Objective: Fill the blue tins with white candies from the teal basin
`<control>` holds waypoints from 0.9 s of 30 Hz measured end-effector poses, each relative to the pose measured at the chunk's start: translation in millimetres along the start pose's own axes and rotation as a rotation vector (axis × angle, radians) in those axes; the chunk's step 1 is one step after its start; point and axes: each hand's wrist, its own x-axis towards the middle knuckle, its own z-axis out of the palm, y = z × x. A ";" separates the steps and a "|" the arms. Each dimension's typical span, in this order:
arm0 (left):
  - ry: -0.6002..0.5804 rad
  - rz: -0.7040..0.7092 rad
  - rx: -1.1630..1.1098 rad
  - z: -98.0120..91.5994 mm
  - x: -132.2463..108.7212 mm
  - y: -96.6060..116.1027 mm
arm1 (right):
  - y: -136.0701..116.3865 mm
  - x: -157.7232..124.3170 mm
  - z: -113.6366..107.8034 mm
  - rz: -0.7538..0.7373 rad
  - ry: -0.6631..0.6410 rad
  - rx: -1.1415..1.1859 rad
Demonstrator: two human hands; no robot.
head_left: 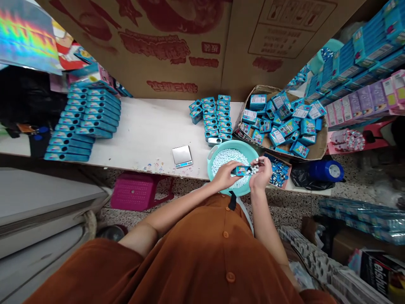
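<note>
My left hand (225,175) is closed round a small blue box (241,170), held on its side above a turquoise basin (210,169). The box's opening faces right, towards my right hand (262,179). That hand is cupped and holds several white pellets (254,169) right at the box's mouth. Many more white pellets (228,157) fill the basin below. Just beyond the basin stand rows of similar blue boxes (218,118) with dark openings on top.
A carton (323,137) full of blue boxes stands right of the basin, beside a tray of shiny blue pieces (278,172). A small scale (182,156) lies to the left. Stacked blue boxes (85,122) stand farther left. A large cardboard box (190,50) walls off the back.
</note>
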 end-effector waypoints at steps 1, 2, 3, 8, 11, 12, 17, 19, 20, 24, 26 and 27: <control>0.015 -0.008 -0.028 0.2 -0.1 -0.9 | 0.8 -0.5 0.4 -0.013 -0.003 -0.012; 0.028 -0.013 -0.055 0.4 0.0 -1.6 | 1.2 -0.9 0.8 -0.031 -0.010 -0.022; 0.035 -0.010 -0.078 0.6 0.4 -1.9 | 1.2 -1.1 1.0 -0.049 -0.022 -0.029; 0.034 0.004 -0.109 2.2 3.4 -1.8 | -4.2 -0.1 -0.5 -0.065 -0.053 -0.015; 0.035 0.020 -0.142 7.8 3.2 -3.3 | -7.4 1.9 -3.6 -0.091 -0.065 -0.001; 0.047 0.014 -0.155 10.5 2.4 -4.3 | -7.9 2.9 -4.8 -0.075 -0.077 0.000; 0.097 -0.015 -0.202 23.2 -4.3 -8.6 | -5.2 7.6 -11.0 -0.003 -0.118 0.023; 0.106 -0.038 -0.198 26.5 -6.0 -9.2 | -3.4 9.3 -14.0 0.025 -0.144 0.036; 0.110 -0.066 -0.189 28.1 -6.4 -9.3 | -2.8 10.5 -15.7 0.055 -0.158 0.042; 0.119 -0.149 -0.111 35.5 -5.3 -10.3 | -1.6 21.3 -26.6 0.180 -0.201 0.098; 0.154 -0.186 -0.020 39.2 -4.5 -12.2 | 2.2 31.8 -34.8 0.239 -0.212 0.115; 0.175 -0.209 0.040 40.7 -4.3 -13.6 | 6.3 38.2 -39.5 0.270 -0.217 0.094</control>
